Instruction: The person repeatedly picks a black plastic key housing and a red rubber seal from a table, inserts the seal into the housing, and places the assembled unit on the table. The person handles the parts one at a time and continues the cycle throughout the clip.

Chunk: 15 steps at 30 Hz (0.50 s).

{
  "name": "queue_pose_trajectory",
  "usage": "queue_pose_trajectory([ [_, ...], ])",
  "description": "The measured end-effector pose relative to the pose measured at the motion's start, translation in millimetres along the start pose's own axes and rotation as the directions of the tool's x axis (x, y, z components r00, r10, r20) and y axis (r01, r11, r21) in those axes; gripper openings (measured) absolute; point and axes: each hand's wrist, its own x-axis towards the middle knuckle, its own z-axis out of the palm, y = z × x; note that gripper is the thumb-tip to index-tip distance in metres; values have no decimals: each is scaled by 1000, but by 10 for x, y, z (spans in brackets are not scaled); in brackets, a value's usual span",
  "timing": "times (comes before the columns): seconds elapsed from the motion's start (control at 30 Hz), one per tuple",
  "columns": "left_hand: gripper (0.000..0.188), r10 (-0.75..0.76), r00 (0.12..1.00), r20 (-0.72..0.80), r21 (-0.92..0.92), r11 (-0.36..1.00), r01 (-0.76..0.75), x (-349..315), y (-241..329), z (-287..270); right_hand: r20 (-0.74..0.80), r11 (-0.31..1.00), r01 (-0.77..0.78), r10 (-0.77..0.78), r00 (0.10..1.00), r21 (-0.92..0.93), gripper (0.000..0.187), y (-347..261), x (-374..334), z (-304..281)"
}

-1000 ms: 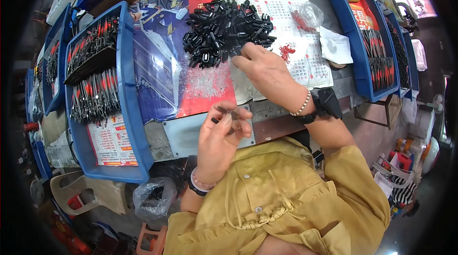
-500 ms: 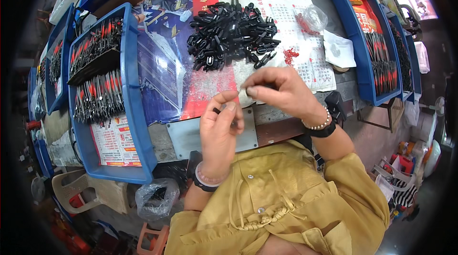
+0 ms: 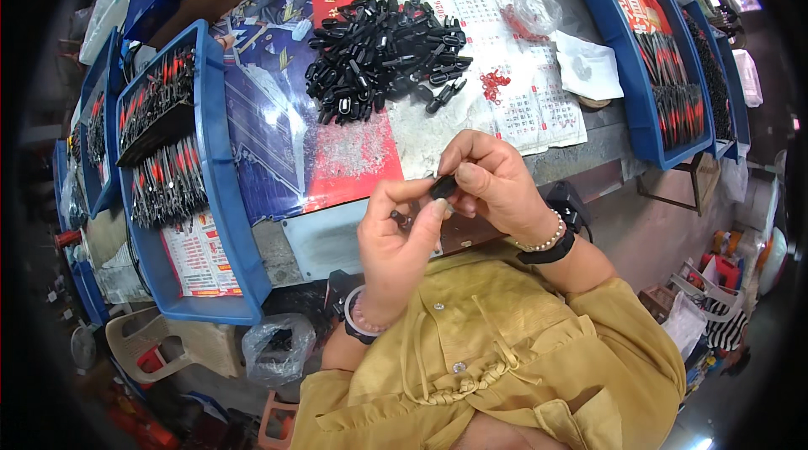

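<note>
Over the bench's near edge, my left hand [image 3: 396, 235] and my right hand [image 3: 497, 185] meet fingertip to fingertip. Between them is a small black plastic part [image 3: 443, 187], pinched from both sides. Another dark piece [image 3: 400, 218] shows in the curled fingers of my left hand; its kind is unclear. Beyond my hands lies a heap of black plastic parts [image 3: 379, 58], many of them with oval slots. To its right sits a little cluster of small red rings [image 3: 495, 85].
A clear plastic bag [image 3: 535, 14] with red bits lies near a white paper [image 3: 587, 67]. Blue trays [image 3: 240, 256] of black-and-red pieces stand at left, another blue tray [image 3: 644, 134] at right. A metal plate [image 3: 324, 244] lines the near edge, over a beige plastic chair [image 3: 202, 345].
My hands have come together, and both now grip the black part. The view has shifted slightly, so the heap and trays appear displaced.
</note>
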Motion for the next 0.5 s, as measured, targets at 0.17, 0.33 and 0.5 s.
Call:
queue_pose_trajectory([
  [0.17, 23, 243, 970, 27, 457, 860, -228, -34, -79, 20, -164, 998, -4, -7, 986, -69, 15, 44, -64, -41],
  [0.33, 22, 320, 940, 114, 577, 750, -325, -25, -141, 39, -102, 955, 28, -61, 993, -294, 18, 29, -128, -45],
  [0.5, 15, -298, 946, 131, -139, 939, 315, -45, -48, -44, -116, 553, 113, -361, 925, -825, 12, -248, -98, -409],
])
